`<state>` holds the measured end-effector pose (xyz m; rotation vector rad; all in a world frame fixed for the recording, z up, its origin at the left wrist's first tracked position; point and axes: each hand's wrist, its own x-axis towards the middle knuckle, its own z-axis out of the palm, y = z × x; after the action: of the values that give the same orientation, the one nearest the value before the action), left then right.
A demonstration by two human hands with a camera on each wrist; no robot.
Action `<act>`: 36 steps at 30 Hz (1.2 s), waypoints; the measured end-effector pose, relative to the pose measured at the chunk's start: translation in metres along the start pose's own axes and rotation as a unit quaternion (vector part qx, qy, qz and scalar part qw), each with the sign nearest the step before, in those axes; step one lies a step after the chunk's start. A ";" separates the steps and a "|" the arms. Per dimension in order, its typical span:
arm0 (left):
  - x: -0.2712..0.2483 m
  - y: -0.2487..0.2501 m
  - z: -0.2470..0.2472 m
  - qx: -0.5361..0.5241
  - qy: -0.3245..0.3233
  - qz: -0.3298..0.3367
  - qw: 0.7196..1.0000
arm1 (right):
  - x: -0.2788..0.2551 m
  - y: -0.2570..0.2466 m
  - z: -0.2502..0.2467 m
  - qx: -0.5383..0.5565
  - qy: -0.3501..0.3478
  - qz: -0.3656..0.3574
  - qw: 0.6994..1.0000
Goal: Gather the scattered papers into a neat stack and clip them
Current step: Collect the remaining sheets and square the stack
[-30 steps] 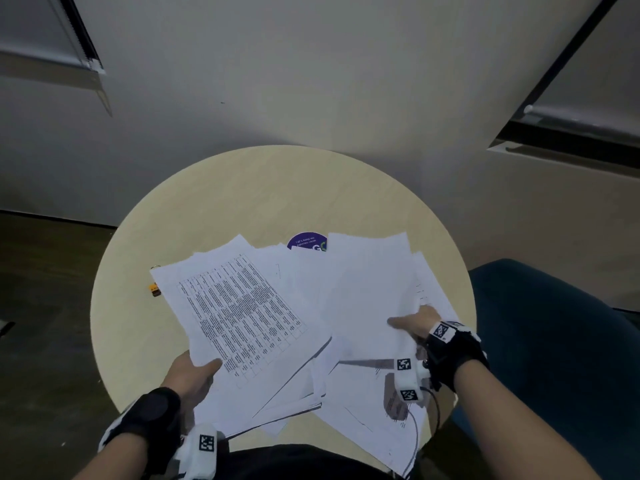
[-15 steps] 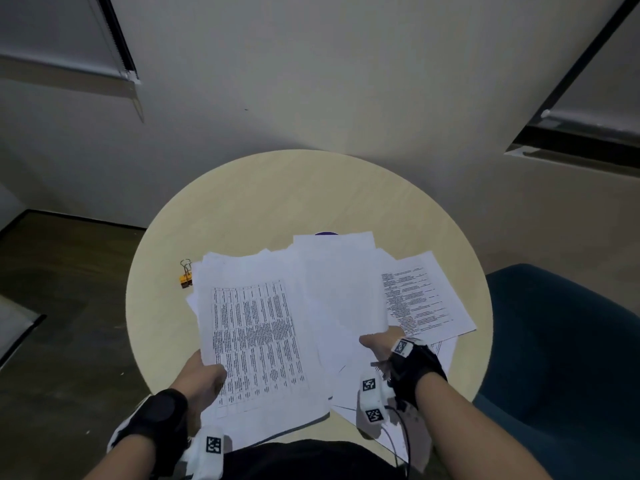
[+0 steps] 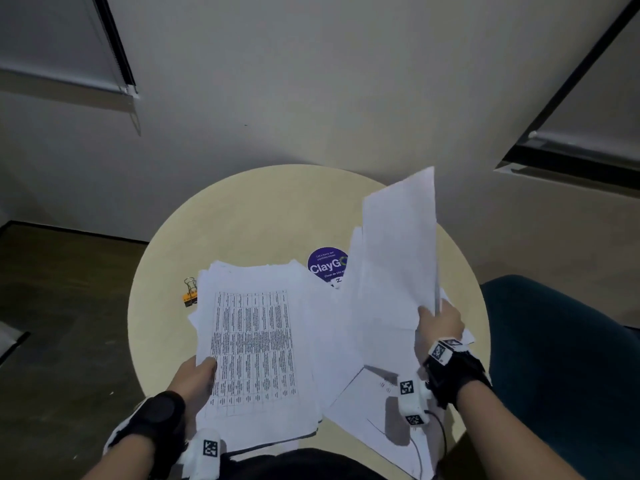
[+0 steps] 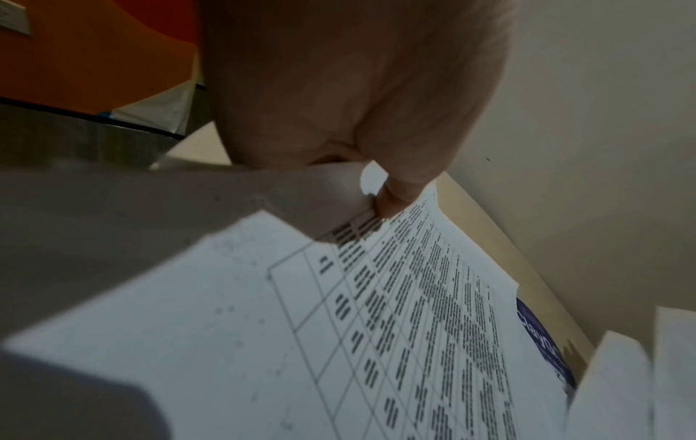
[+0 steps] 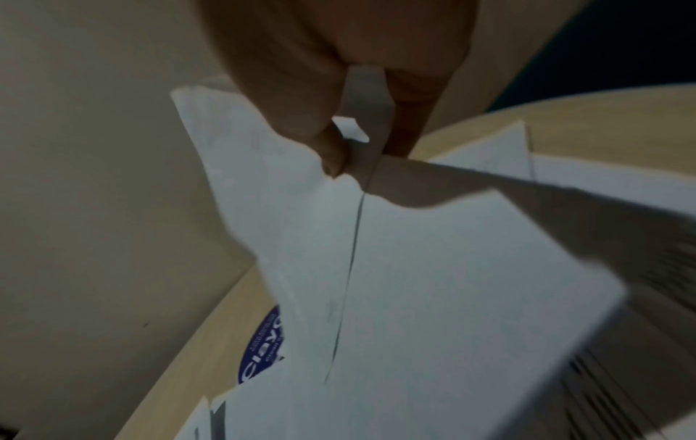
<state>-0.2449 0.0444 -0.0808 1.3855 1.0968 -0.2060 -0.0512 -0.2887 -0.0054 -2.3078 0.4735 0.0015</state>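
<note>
A loose stack of printed papers with a table on the top sheet lies on the round table's near left. My left hand pinches its near left edge, thumb on top; in the left wrist view the thumb presses the printed sheet. My right hand pinches a few white sheets and holds them raised, nearly upright, over the table's right side; the right wrist view shows the same sheets between thumb and fingers. More loose sheets lie under my right wrist. An orange binder clip lies left of the stack.
The pale round table stands against a white wall. A purple round sticker shows between the two groups of papers. A dark teal chair stands at the right. Dark floor lies at the left.
My right hand has taken hold of sheets on the right and lifted them upright off the table. The left hand keeps its hold on the stack. The purple sticker is uncovered again.
</note>
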 end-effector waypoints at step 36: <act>0.017 0.032 -0.010 0.139 -0.249 -0.003 0.959 | -0.058 0.008 0.098 -0.268 -0.358 -0.026 0.894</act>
<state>-0.2192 0.0687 -0.0695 1.4688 0.6656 -0.6959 -0.0938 -0.2064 -0.0719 -2.6086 0.0150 1.0371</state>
